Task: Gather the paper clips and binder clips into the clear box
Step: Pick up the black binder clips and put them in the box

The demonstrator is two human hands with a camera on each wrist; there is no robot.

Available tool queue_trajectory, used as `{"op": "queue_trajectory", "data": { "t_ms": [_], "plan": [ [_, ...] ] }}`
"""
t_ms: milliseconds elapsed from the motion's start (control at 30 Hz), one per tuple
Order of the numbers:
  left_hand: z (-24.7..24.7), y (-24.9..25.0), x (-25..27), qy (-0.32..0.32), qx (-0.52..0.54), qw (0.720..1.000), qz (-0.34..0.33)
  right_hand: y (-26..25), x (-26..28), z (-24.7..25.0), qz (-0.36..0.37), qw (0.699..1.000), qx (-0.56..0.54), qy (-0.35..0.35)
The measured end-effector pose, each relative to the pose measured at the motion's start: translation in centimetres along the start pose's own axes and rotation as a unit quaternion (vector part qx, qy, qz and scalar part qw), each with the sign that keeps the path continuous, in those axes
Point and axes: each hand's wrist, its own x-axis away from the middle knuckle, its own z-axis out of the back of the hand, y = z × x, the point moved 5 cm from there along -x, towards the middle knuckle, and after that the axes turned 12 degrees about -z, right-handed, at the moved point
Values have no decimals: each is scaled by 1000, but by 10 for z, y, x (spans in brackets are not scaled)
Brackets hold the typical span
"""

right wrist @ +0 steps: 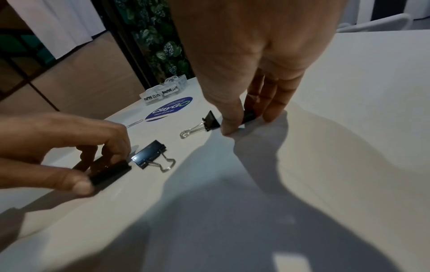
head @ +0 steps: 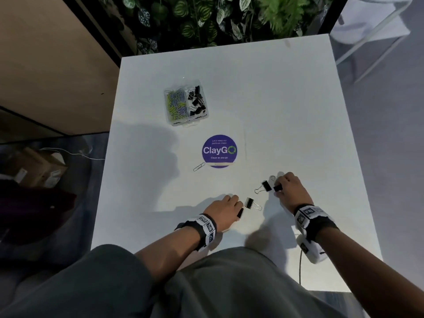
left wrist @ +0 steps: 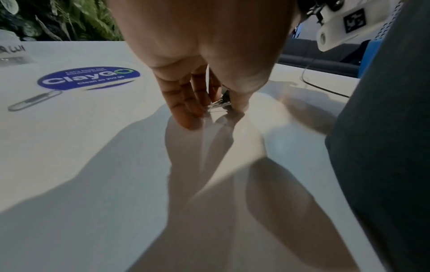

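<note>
My left hand [head: 226, 208] pinches a black binder clip [head: 240, 213] [right wrist: 109, 172] between thumb and fingers, low on the white table [head: 286, 115]. Just right of it a second binder clip [head: 250, 203] [right wrist: 150, 156] lies loose. My right hand [head: 289, 188] pinches another black binder clip [head: 277, 188] [right wrist: 248, 116], and one more binder clip [head: 265, 186] [right wrist: 210, 122] lies beside it on the left. A silver paper clip [head: 199, 166] [left wrist: 32, 100] rests by the purple sticker. The clear box [head: 185, 105] [right wrist: 163, 92] stands farther back, holding coloured paper clips and black binder clips.
A round purple ClayGO sticker [head: 219, 150] marks the table's middle. Green plants [head: 206, 17] line the far edge. A white device with a cable [head: 309, 249] lies near the front right. Cardboard boxes [head: 34, 168] stand on the floor at the left.
</note>
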Motion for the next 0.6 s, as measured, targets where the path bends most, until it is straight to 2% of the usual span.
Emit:
{"op": "queue_trajectory", "data": {
  "t_ms": [233,333,467,600],
  "plan": [
    [25,-17,-8,57,-29,998,-1,9,1,13,10,995,-83,57],
    [38,-15,-15,61,39,997,15,9,-4,16,13,994,-98,43],
    [49,-2,-24,64,69,995,-17,5,-5,6,49,999,-21,5],
    [44,6,-34,59,97,993,-16,7,-7,1,82,996,27,30]
  ]
}}
